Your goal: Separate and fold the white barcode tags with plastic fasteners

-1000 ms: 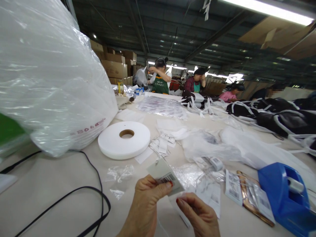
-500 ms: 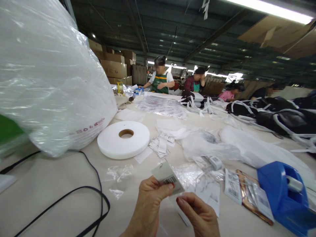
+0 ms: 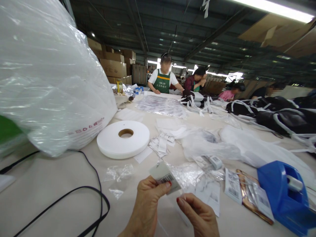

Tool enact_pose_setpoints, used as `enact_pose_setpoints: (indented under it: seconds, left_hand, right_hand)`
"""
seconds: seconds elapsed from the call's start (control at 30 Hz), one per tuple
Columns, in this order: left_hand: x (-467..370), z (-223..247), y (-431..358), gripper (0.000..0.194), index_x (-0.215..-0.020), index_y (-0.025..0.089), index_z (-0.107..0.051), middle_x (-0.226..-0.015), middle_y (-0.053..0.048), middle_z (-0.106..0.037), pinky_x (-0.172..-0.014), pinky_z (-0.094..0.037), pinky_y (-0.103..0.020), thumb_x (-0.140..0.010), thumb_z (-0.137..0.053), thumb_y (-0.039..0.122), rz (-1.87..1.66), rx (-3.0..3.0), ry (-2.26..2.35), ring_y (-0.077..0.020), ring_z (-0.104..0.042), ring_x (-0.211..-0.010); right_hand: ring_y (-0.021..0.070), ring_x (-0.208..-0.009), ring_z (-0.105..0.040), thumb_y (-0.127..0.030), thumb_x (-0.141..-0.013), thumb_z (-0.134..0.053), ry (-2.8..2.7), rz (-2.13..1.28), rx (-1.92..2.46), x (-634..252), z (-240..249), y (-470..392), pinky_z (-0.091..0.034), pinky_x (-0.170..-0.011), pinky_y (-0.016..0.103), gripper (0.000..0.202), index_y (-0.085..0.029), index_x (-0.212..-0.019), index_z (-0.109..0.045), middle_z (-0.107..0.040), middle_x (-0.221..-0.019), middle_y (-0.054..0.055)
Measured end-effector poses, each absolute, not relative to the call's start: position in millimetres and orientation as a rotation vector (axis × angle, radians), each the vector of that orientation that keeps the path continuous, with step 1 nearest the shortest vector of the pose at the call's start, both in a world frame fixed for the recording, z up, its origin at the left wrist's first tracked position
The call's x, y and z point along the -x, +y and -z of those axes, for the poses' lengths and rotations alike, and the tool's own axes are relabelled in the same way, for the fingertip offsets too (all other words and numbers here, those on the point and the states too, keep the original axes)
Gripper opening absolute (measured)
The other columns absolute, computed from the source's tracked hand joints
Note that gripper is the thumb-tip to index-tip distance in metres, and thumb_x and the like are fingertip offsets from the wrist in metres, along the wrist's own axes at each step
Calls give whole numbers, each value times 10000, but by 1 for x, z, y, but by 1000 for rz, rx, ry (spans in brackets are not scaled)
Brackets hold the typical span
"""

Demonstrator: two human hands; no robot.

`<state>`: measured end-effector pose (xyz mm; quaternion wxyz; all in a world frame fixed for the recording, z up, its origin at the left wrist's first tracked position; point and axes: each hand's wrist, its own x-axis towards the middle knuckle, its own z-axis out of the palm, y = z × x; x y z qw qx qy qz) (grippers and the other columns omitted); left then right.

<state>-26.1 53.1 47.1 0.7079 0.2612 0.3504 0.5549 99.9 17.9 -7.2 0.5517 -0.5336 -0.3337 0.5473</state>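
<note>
My left hand (image 3: 148,204) pinches a white barcode tag (image 3: 166,178) between thumb and fingers, at the lower middle of the head view. Just right of it, my right hand (image 3: 198,214) has thumb and forefinger pressed together; what they hold is too small to make out. A thin clear strip shows faintly below the hands. Beyond the tag lies a loose pile of white labels (image 3: 162,144). Clear plastic and more barcode cards (image 3: 213,197) lie behind and right of my right hand.
A white tape roll (image 3: 111,141) and a large plastic-wrapped bundle (image 3: 54,75) stand left. Black cord (image 3: 98,187) loops across the table. At right are a blue dispenser (image 3: 278,194), a copper-coloured phone-like item (image 3: 247,197) and black bags (image 3: 286,121). People work across the table.
My left hand and the tag have shifted slightly left, widening the gap to my right hand. Across the table, the person in the green apron has straightened and moved an arm toward the black bags.
</note>
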Motion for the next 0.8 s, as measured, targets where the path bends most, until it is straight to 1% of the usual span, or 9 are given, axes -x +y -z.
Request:
enact_pose_setpoints:
  seconds: [0.2, 0.33, 0.47, 0.7, 0.8]
  left_hand:
    - [27, -46, 54, 84, -668, 145, -702, -597, -7, -683, -660, -428, -252, -621, -649, 100, -1228, -584, 783, -131, -570, -597]
    - [28, -42, 55, 77, -664, 144, -703, -601, -7, -682, -664, -428, -249, -619, -651, 109, -1222, -597, 781, -130, -567, -613]
    - [28, -40, 56, 67, -645, 145, -698, -594, -8, -680, -643, -425, -246, -604, -655, 114, -1221, -606, 818, -132, -561, -611]
    - [28, -41, 56, 136, -702, 147, -719, -602, -7, -680, -658, -422, -251, -607, -634, 101, -1212, -617, 800, -133, -563, -626]
    - [27, -40, 56, 120, -684, 140, -713, -599, -10, -675, -661, -409, -257, -601, -634, 104, -1208, -631, 811, -134, -550, -622]
  right_hand:
    - [125, -530, -467, -397, -626, -715, -834, -1299, 1269, -100, 2, 19, -364, -490, 212, 211, -193, -585, -686, -577, -531, -18]
    - [121, -553, -464, -409, -621, -717, -825, -1303, 1290, -99, -2, 18, -369, -511, 200, 225, -188, -587, -692, -575, -544, -17]
    - [105, -530, -447, -409, -631, -711, -822, -1304, 1289, -99, -3, 18, -353, -487, 186, 225, -190, -587, -694, -561, -531, -24]
    - [99, -502, -429, -412, -625, -713, -814, -1274, 1298, -98, -4, 17, -331, -463, 188, 226, -192, -577, -698, -544, -512, -27]
    - [102, -523, -427, -405, -618, -719, -809, -1282, 1284, -98, -3, 17, -335, -484, 190, 223, -187, -575, -696, -536, -524, -27]
